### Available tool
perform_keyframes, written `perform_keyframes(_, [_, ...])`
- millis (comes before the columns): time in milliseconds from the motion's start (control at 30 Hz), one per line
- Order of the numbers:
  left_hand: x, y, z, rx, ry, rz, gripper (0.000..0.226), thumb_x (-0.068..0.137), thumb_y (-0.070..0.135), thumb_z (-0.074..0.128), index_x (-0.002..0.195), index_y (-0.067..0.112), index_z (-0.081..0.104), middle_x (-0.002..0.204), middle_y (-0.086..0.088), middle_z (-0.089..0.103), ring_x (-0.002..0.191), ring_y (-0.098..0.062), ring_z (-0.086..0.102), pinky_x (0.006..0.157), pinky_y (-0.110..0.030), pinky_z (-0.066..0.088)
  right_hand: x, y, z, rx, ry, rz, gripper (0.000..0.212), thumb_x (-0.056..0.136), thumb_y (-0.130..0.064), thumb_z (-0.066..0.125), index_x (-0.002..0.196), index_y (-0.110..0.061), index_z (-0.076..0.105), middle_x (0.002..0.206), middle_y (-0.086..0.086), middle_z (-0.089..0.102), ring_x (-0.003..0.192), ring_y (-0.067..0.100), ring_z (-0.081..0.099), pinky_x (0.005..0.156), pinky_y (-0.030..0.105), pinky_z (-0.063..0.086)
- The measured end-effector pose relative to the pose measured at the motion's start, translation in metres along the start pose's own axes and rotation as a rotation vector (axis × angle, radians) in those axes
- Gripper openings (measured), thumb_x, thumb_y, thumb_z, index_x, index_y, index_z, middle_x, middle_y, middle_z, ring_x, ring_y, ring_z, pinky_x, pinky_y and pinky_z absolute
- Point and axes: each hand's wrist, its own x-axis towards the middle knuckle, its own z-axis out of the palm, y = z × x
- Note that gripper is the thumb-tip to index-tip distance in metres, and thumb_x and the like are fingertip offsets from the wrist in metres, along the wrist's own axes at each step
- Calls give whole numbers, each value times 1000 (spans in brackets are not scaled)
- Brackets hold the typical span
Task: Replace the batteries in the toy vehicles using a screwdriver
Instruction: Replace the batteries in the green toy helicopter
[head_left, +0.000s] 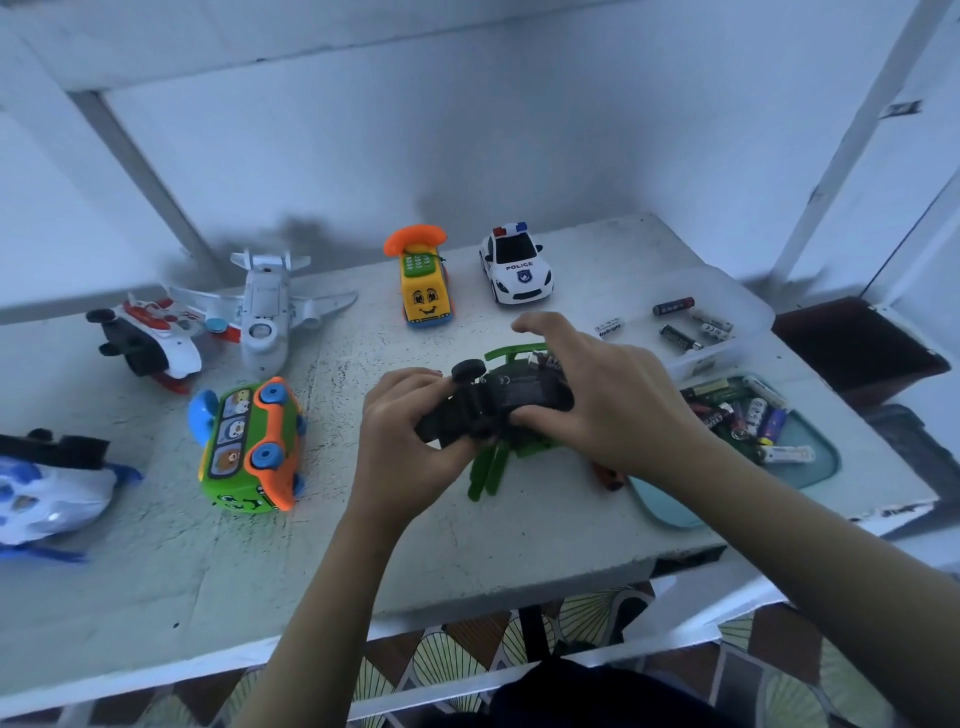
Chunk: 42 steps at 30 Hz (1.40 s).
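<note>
A green and black toy car (498, 400) is held upside down above the table's middle, its black underside and wheels facing up. My left hand (405, 431) grips its left end. My right hand (597, 395) covers its right end, fingers curled over the underside. An orange-handled screwdriver (608, 475) lies on the table, partly hidden under my right wrist. A clear tray (748, 312) at the right holds several batteries (691, 325). A teal tray (815, 467) nearer to me holds several more batteries (743, 415).
On the table (363, 545) stand a green and orange bus (249, 447) on its side, a white plane (265, 306), a red and white toy (150, 332), a yellow phone car (423, 283), a police car (516, 270) and a blue and white toy (47, 488) at the left edge.
</note>
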Motion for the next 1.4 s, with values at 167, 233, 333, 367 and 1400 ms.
perform_keyframes(167, [1,0,-3,-61,26,-65,40,66,46,71,92,16,75,84,19,62,87,1,51,78,-20,42,0,10,-3,123,172,76,51,83,-36,71,125,-16,49,61,-7,49,49,11,47,47,26,40])
perform_keyframes(233, [-1,-1,-4,-75,35,-87,38,66,48,71,94,22,73,85,24,60,90,6,51,78,-19,42,-1,15,-3,179,218,154,52,84,-30,70,128,-15,45,60,-2,47,51,14,48,48,30,43])
perform_keyframes(333, [-1,-2,-4,-66,36,-85,36,66,48,72,95,26,71,84,21,62,89,3,53,80,-20,42,-6,20,2,220,310,301,53,85,-33,67,129,-17,42,61,2,44,55,18,49,51,35,45])
perform_keyframes(367, [0,-2,-4,-56,32,-76,37,65,47,72,94,24,73,83,18,63,87,0,53,80,-18,42,-8,20,3,220,357,331,50,86,-37,63,127,-18,42,61,-1,41,54,14,46,51,32,41])
perform_keyframes(1400, [5,-2,-6,-56,-14,-38,36,65,43,74,89,16,75,79,16,62,85,-4,51,75,-32,46,9,0,22,114,245,-60,23,77,-24,65,100,-25,66,80,-16,70,76,12,61,86,27,24])
